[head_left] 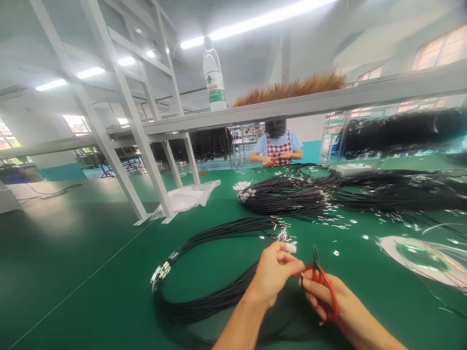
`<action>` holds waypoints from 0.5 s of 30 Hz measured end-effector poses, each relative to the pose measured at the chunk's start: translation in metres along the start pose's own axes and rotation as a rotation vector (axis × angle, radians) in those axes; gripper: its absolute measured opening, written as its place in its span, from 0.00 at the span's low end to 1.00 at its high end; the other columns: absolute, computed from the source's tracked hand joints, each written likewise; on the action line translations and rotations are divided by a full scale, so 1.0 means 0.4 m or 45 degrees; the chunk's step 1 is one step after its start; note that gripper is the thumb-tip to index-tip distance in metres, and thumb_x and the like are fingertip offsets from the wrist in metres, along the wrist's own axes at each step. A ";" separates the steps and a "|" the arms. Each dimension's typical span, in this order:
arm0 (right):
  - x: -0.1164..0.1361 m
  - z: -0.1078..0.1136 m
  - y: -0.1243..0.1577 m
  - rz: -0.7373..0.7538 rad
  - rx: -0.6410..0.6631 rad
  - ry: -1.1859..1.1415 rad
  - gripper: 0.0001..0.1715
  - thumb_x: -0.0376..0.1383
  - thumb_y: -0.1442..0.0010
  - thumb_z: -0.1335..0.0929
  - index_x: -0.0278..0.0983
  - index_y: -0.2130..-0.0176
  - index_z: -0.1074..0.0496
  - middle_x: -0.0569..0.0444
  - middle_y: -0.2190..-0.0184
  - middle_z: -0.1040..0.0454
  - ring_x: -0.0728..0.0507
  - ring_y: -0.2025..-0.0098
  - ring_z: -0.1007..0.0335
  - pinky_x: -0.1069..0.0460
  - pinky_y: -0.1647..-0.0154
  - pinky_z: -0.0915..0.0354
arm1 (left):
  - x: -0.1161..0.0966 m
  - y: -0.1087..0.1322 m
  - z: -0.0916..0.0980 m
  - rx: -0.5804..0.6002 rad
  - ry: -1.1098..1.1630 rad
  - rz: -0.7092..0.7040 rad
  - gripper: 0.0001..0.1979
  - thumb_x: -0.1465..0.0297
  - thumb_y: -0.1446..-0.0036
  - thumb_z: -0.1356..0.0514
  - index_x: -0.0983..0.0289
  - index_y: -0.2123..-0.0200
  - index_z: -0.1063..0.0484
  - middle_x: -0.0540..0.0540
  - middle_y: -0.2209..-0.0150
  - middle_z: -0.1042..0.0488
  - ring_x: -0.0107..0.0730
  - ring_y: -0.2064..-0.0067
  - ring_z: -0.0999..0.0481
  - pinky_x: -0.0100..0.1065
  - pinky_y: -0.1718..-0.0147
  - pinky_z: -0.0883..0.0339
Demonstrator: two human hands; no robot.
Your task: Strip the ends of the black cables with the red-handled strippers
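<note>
Where a metal shelf (255, 111) crosses above the green table (109, 282), one see-through plastic bottle (214, 68) stands upright, its white-and-green label (216, 87) bearing Chinese characters, of which 山 and 净水 can be made out and the rest are too blurred to read. Near the table's near edge, the person's two bare hands work just beside each other. The left hand (275, 272) has its thumb and forefinger pressed together in a pinch, though what lies between them cannot be told; one white wrap (291, 248) covers a fingertip. The right hand (324, 299) has its fingers clamped on one red-handled tool (316, 272) with slim dark tips, which point toward the far edge. One loop of smooth black cords (219, 301) lies left of the hands and partly behind the left forearm, with shiny silver pieces (160, 274) gathered at its left bend and more silver tips near the left hand; the cords are too many to count. Toward the far edge lie at least two larger cord bundles (284, 194), beside a heap of small white bits (241, 185). One crumpled, filmy bag (193, 197) lies by the rack's feet, and an oval white sheet (419, 257) with a green patch lies toward the right edge. Beyond the far edge is one co-worker (279, 148) in a red-and-white checked apron. One brown, bristly heap (292, 90) rests on the shelf.
</note>
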State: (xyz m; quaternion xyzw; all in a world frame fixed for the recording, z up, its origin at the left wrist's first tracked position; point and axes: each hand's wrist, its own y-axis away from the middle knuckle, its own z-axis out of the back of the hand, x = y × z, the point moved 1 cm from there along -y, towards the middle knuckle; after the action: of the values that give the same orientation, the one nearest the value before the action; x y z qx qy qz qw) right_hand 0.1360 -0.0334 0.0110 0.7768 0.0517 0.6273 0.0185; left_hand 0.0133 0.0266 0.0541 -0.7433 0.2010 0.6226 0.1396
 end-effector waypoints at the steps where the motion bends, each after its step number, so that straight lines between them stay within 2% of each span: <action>1: -0.001 0.002 -0.002 -0.003 -0.011 0.004 0.26 0.55 0.52 0.28 0.37 0.78 0.36 0.63 0.85 0.40 0.55 0.85 0.51 0.57 0.84 0.52 | 0.004 -0.003 0.002 -0.033 -0.017 -0.020 0.17 0.77 0.59 0.35 0.68 0.63 0.34 0.48 0.77 0.29 0.26 0.74 0.32 0.31 0.69 0.38; 5: -0.003 0.001 -0.003 -0.009 -0.043 0.024 0.26 0.55 0.52 0.28 0.36 0.75 0.34 0.62 0.84 0.36 0.55 0.85 0.48 0.57 0.84 0.53 | 0.015 -0.011 0.009 -0.152 -0.162 -0.101 0.12 0.77 0.56 0.38 0.66 0.66 0.35 0.49 0.78 0.29 0.26 0.76 0.33 0.31 0.72 0.38; 8: -0.003 -0.002 -0.001 -0.019 -0.059 0.044 0.27 0.56 0.52 0.29 0.36 0.75 0.34 0.61 0.84 0.36 0.54 0.85 0.47 0.57 0.84 0.52 | 0.021 -0.011 0.008 -0.185 -0.257 -0.124 0.10 0.77 0.55 0.39 0.65 0.67 0.35 0.48 0.78 0.30 0.25 0.75 0.34 0.30 0.72 0.39; 15: -0.009 0.004 -0.002 0.006 -0.054 0.055 0.24 0.54 0.50 0.29 0.36 0.72 0.33 0.62 0.83 0.35 0.54 0.84 0.45 0.57 0.84 0.52 | 0.007 -0.005 0.002 -0.248 -0.226 -0.094 0.07 0.77 0.52 0.43 0.65 0.67 0.36 0.48 0.77 0.31 0.25 0.74 0.33 0.28 0.72 0.40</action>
State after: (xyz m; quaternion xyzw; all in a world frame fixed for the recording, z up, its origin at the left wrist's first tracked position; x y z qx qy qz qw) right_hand 0.1367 -0.0328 0.0071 0.7628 0.0369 0.6448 0.0323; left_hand 0.0138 0.0285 0.0512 -0.7021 0.0989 0.6970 0.1069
